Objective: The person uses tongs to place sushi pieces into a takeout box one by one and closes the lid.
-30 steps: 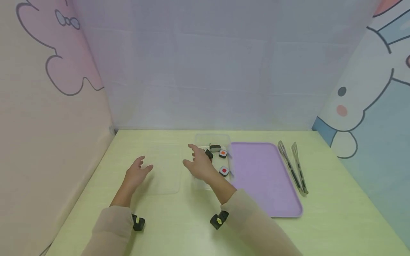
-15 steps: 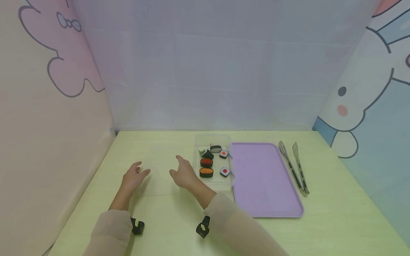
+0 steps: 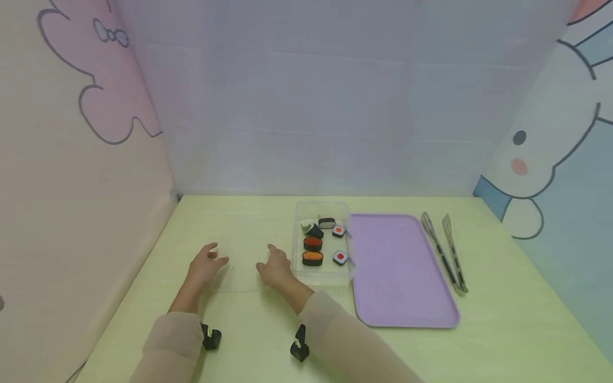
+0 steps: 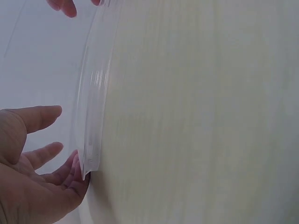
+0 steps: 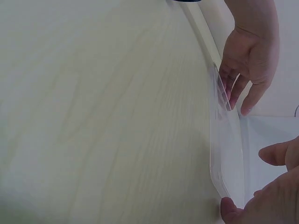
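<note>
A clear plastic lid (image 3: 243, 266), hard to see against the table, lies between my hands in the head view. My left hand (image 3: 203, 267) is at its left side. In the left wrist view, the fingers (image 4: 77, 179) touch the raised rim of the lid (image 4: 93, 102), while the thumb stands off. On the opposite side is my right hand (image 3: 276, 268). The right wrist view has one fingertip (image 5: 227, 207) at the near corner of the lid (image 5: 224, 154), thumb apart. Neither hand closes round the lid.
Right of the hands stands a clear plastic box (image 3: 323, 276) with several toy sushi pieces (image 3: 313, 258). Beside it lies a purple tray (image 3: 404, 276), and further right metal tongs (image 3: 442, 258). A fabric wall (image 3: 325, 122) borders the table's back.
My right hand has moved left and down from over the sushi box to the lid's right edge, uncovering the sushi. My left hand has shifted slightly down, staying by the lid's left side.
</note>
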The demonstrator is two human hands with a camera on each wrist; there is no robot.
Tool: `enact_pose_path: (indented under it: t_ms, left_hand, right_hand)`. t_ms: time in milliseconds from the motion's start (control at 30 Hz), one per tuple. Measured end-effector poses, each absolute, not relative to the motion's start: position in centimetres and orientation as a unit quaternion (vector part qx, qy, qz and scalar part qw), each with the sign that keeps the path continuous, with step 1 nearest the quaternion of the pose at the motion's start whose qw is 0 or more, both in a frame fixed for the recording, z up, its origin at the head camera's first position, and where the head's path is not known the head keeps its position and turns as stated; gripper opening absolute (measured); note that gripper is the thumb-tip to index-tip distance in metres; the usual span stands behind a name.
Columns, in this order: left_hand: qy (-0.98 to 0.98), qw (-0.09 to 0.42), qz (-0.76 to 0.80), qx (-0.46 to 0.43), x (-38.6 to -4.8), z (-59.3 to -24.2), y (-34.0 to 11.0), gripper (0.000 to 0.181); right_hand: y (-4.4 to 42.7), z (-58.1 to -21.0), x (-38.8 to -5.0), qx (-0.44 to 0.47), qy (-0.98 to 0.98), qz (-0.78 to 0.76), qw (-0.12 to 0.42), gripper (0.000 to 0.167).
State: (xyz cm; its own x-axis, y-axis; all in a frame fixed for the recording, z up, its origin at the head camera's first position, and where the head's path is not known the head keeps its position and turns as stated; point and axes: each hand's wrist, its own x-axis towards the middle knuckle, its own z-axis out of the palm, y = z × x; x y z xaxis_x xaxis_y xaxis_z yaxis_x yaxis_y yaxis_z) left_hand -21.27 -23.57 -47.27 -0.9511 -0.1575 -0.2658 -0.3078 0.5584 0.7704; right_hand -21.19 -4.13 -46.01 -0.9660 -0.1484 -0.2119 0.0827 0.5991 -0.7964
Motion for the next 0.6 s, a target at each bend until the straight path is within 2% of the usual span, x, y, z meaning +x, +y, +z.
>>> enact_pose_path:
  t_ms: [233, 433, 600]
  left_hand:
    - [0.855, 0.097, 0.489, -0.144, -21.4, -47.5, -24.4, 0.062]
    - [0.815, 0.117, 0.551, -0.132, -20.8, -47.6, -25.6, 0.060]
    - [0.799, 0.111, 0.577, -0.128, -20.3, -47.7, -26.2, 0.057]
  right_hand:
    - [-4.1, -46.2, -21.4, 0.004, 0.865, -0.489, 0.113, 0.055]
    - [-4.0, -46.1, -21.4, -0.010, 0.838, -0.535, 0.106, 0.050]
    - [-4.1, -45.2, -21.1, -0.029, 0.827, -0.551, 0.104, 0.048]
